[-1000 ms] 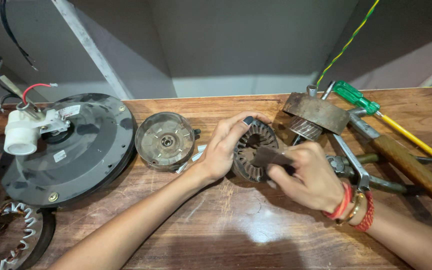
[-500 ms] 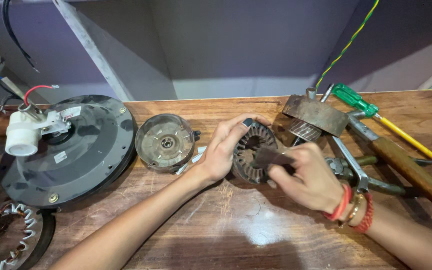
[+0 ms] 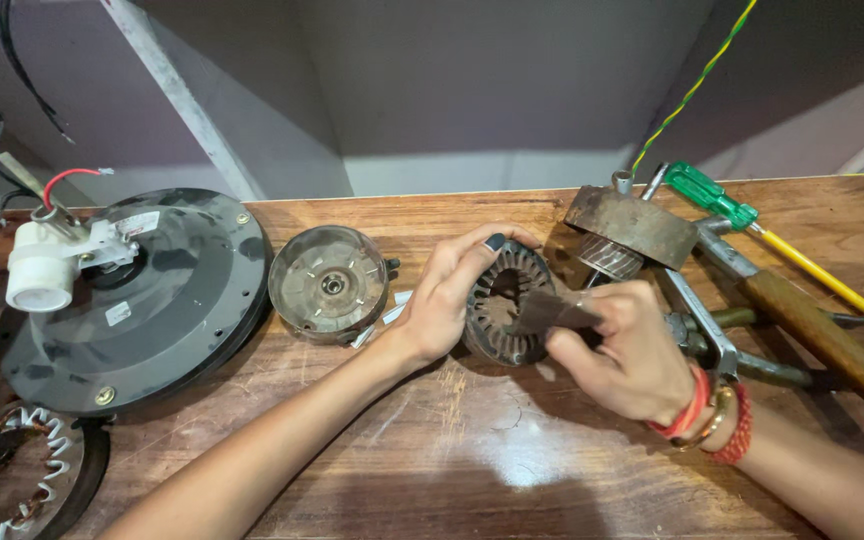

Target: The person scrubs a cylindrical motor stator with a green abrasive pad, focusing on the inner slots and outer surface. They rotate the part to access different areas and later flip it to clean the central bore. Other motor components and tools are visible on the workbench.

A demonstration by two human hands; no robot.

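My left hand [image 3: 447,295] grips a dark slotted metal stator ring [image 3: 505,303], holding it tilted on edge on the wooden bench [image 3: 472,450]. My right hand [image 3: 624,350] pinches a small brown sheet, like a scrap of abrasive paper [image 3: 550,312], and presses it against the ring's inner teeth. Red thread bands and a bangle sit on my right wrist.
A round grey motor cover [image 3: 329,282] lies left of the ring. Further left is a big black fan housing [image 3: 142,300] with a white plug and wires. A wound stator [image 3: 12,470] sits bottom left. Pliers [image 3: 722,335], a wooden-handled tool [image 3: 822,340], a green screwdriver [image 3: 722,200] and a rusty plate [image 3: 632,222] lie right.
Both hands stay on the ring; the right hand with the brown sheet has shifted only slightly. The view has barely moved.
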